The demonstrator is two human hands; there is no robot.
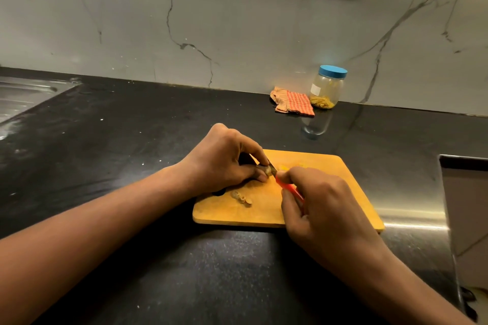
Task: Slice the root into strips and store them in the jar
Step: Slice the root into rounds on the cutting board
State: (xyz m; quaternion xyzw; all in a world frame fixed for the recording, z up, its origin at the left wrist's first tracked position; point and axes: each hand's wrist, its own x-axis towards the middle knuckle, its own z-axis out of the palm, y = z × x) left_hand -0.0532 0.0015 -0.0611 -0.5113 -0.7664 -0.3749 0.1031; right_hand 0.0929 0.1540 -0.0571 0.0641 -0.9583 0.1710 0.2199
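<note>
My left hand (227,159) pinches a small brown root (268,170) at the left part of the wooden cutting board (343,192). My right hand (320,206) grips a knife by its red handle (289,188), and the blade meets the root at the fingertips. A few brown peel scraps (241,197) lie on the board below the left hand. Small yellow bits (286,167) lie just beyond the knife. The clear jar (327,87) with a blue lid stands shut at the back wall, with yellow strips at its bottom.
An orange checked cloth (293,103) lies crumpled beside the jar. A steel sink (23,97) is set into the black counter at the far left. A steel recess (464,192) borders the counter at the right, close to the board's edge.
</note>
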